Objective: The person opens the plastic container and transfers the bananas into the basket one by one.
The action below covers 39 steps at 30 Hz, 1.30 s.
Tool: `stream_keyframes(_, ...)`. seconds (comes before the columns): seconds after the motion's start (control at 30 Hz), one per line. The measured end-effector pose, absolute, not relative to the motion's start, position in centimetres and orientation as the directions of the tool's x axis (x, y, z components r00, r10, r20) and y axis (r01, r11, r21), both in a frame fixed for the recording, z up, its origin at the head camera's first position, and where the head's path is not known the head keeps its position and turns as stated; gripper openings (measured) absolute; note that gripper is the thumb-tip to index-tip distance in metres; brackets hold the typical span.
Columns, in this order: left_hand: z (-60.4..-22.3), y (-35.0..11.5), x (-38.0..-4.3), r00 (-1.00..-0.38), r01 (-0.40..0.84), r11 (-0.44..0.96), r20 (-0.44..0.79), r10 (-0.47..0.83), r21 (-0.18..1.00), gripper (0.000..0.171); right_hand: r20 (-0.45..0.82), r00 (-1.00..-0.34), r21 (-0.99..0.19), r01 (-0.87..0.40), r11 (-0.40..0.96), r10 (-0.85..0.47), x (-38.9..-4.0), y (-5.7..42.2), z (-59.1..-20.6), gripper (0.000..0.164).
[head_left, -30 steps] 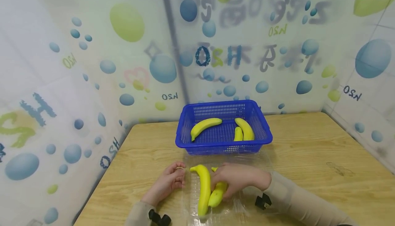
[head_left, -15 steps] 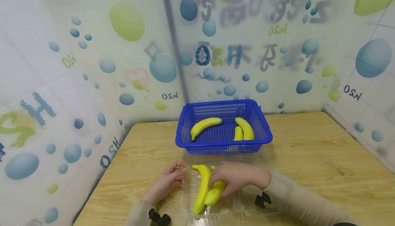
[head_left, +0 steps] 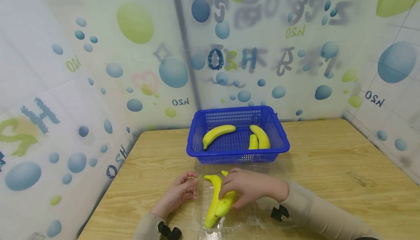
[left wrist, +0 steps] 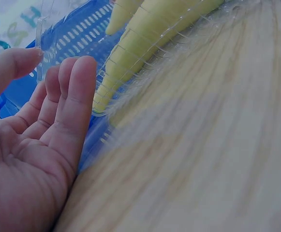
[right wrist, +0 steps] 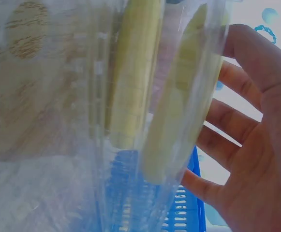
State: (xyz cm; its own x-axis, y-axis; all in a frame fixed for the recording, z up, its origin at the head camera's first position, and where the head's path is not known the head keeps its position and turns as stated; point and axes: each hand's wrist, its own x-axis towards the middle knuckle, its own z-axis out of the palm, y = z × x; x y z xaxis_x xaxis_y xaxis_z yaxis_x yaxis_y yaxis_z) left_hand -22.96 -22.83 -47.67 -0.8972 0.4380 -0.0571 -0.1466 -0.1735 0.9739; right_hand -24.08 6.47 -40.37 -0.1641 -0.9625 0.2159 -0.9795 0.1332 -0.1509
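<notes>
Two yellow bananas in a clear box, one of them in the right hand.
The held banana (head_left: 224,208) is yellow, with a bit of green at its fat end. The right hand (head_left: 242,185) covers its middle, with fingers on one side and thumb on the other. Its thin stem pokes out past the grip on the far side, and its fat end sticks out on the near side. The other banana (head_left: 212,211) lies just left of the grip, its bend bulging toward it. The clear plastic box (head_left: 241,220) is open and sits under and around the grip, with ridges on its bottom.
</notes>
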Motion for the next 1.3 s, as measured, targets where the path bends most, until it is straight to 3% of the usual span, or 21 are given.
stream_keyframes(0.3, -47.6, -22.9, -23.1, -0.898, -0.142, -0.164, -0.058, 0.436, 0.976, 0.016, 0.277, -0.169, -0.143, -0.981, 0.133, -0.946, -23.8, 6.4, -39.7, 0.036)
stream_keyframes(0.83, -47.8, -22.9, -22.9, -0.898, -0.150, -0.166, -0.064, 0.435, 0.975, 0.014, 0.253, -0.217, -0.169, -0.970, 0.178, -0.943, -23.8, 6.5, -38.8, 0.036)
stream_keyframes(1.3, -48.0, -22.8, -23.1, -0.894, -0.145, -0.170, -0.055, 0.444, 0.975, 0.013, 0.285, -0.197, -0.129, -0.978, 0.166, -0.938, -24.0, 6.4, -37.6, 0.036)
